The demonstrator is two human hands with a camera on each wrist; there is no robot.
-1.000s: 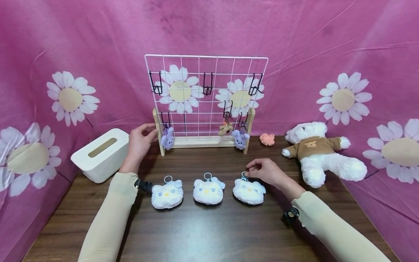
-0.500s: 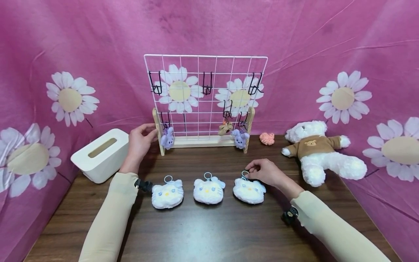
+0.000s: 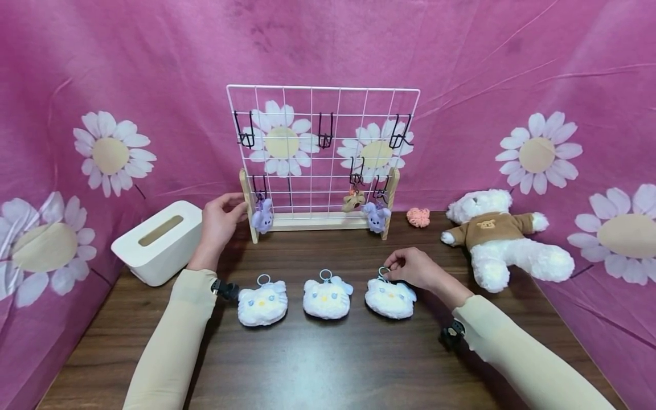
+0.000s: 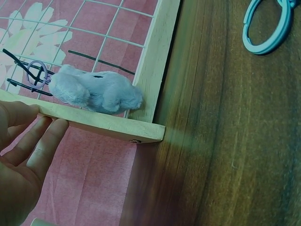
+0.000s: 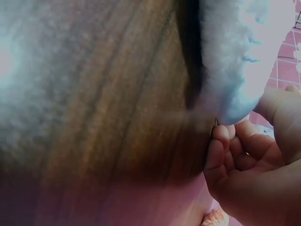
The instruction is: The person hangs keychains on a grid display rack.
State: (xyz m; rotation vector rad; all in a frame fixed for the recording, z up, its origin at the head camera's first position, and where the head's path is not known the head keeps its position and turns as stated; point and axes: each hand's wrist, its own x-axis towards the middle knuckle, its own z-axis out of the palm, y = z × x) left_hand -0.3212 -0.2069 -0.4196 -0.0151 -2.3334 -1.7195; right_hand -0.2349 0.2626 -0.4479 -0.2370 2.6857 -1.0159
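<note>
My left hand (image 3: 217, 222) grips the left wooden post (image 4: 101, 122) of a white wire grid rack (image 3: 323, 222), thumb on one side and fingers on the other. A purple plush keychain (image 4: 96, 89) hangs from a black hook beside that post. At the front right, my right hand (image 3: 417, 269) pinches the blue key ring (image 3: 381, 271) of a white cat-face plush keychain (image 3: 390, 300) that stays low over the table. Its fingers (image 5: 216, 157) are curled in the right wrist view, where the plush hides part of the grip. Two matching cat keychains, middle (image 3: 326, 299) and left (image 3: 262, 304), lie in a row.
Several black hooks (image 3: 325, 136) are on the grid. A brown plush (image 3: 353, 200) and another purple one (image 3: 376, 217) hang lower right. A white tissue box (image 3: 148, 256) stands left. A coral flower-shaped piece (image 3: 418, 217) and a white teddy bear (image 3: 492, 239) lie right.
The right hand's wrist has shifted very slightly left and up; its grip at the ring is unchanged. The left hand, the rack and the keychains stay in place.
</note>
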